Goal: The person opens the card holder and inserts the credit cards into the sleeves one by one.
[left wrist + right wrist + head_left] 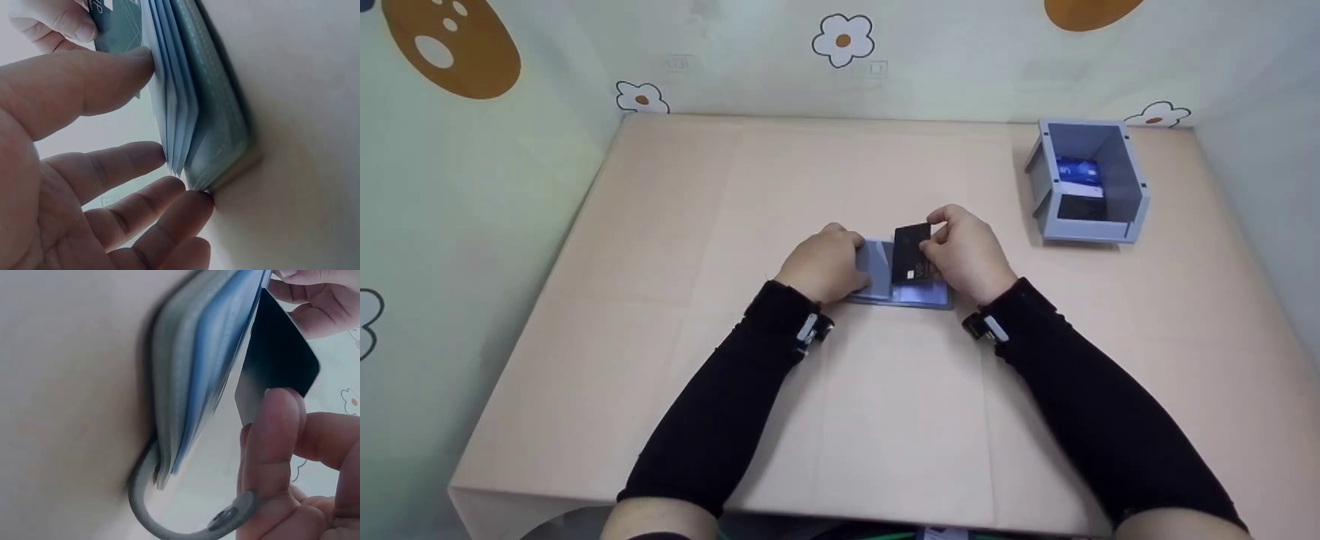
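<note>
A grey-blue card holder lies open on the table, its clear sleeves fanned up in the left wrist view. My left hand holds its left side, thumb on the sleeves and fingers along the edge. Between thumb and fingers, my right hand pinches a black card marked VIP. The card is tilted over the right half of the holder; whether its lower edge is inside a sleeve, I cannot tell. A strap with a snap curves out from the holder beside my right hand.
At the back right stands a grey plastic bin. Inside it lie a blue card, something white and a dark card. A beige cloth covers the table, which meets walls at the back and sides.
</note>
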A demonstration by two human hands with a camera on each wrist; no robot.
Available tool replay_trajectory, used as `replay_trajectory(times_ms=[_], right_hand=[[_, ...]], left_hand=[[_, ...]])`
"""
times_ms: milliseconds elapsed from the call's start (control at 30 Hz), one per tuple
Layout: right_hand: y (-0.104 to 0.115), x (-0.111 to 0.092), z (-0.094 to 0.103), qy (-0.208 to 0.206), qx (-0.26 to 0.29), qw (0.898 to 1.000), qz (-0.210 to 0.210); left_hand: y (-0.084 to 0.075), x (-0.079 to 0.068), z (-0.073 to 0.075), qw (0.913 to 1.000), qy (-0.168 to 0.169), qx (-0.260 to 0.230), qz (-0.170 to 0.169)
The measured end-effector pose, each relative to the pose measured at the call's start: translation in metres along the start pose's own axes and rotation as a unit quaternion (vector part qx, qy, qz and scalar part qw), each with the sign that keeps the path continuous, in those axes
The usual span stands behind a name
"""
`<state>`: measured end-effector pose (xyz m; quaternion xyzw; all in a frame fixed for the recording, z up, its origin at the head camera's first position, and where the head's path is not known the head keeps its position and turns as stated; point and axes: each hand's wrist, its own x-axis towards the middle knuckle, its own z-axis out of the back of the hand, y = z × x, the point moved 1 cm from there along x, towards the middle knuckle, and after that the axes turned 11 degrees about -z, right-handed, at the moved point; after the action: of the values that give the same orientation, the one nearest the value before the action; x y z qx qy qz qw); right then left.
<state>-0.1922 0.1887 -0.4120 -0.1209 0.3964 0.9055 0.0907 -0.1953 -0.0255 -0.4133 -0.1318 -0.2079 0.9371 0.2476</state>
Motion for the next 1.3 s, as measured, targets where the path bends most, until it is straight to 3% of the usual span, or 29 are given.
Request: replay_trajectory(times_ms=[267,567,933,1167,1300], right_hand=[[0.001,-0.006,-0.001,-0.018,-0.049,0.999,0.01],[0.003,-0.01,-0.003,-0.029,-0.051,0.998,0.023],[0.002,-0.002,-0.002,-0.09,-0.041,0.994,0.036],[0.004,0.001,0.001,-0.082,0.014,0.996,0.028],[0.006,0.001,-0.001,-0.08,0.002,0.996,0.026]], left_hand=[[-0.001,0.001,0.0,0.9999,0.003,0.009,-0.004],[-0.003,0.0,0.002,0.9999,-0.001,0.01,-0.012],[-0.002,0.0,0.001,0.9997,-0.002,0.02,-0.013],[-0.001,-0.001,0.0,0.9998,-0.003,0.016,-0.008],[-0.001,0.0,0.0,0.9998,-0.002,0.019,-0.007]])
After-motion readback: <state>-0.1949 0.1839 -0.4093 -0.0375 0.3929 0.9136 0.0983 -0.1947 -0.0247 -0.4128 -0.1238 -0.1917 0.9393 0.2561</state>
